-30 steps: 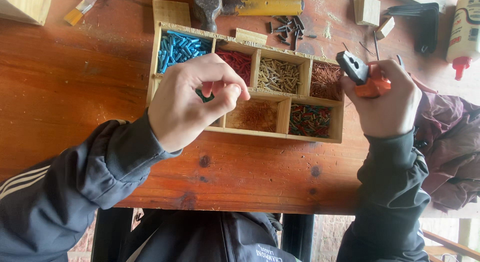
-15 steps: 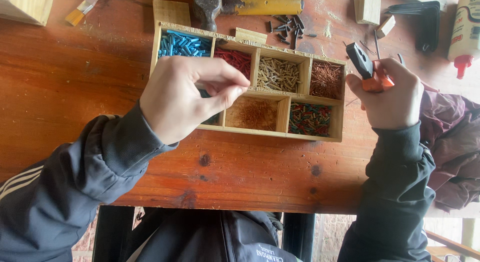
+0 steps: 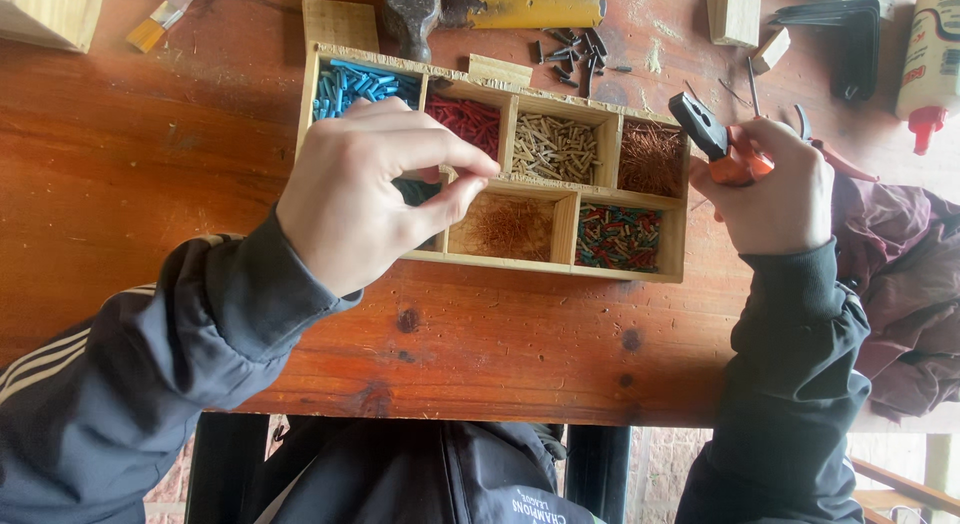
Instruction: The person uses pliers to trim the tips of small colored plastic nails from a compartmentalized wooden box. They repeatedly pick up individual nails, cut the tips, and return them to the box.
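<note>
Compartment box (image 3: 560, 194) partly hidden under left hand (image 3: 365, 194).

You are working in soft, even daylight; no hard-edged shadows fall on the wooden table (image 3: 180, 174). The left hand (image 3: 365, 189) casts only a faint, diffuse shadow onto the compartment tray (image 3: 560, 267) beneath it. The glossy table surface shows a mild pale sheen toward the upper left, with no blown-out glare. Exposure is balanced: the dark sleeves keep their fold detail, and the white glue bottle (image 3: 930, 54) at the upper right edge is bright but not clipped. Focus is sharp across the table plane; the small pieces in the tray resolve individually. The right hand (image 3: 775, 189) shows no motion blur. The area below the table edge is dimmer and slightly softer.
</note>
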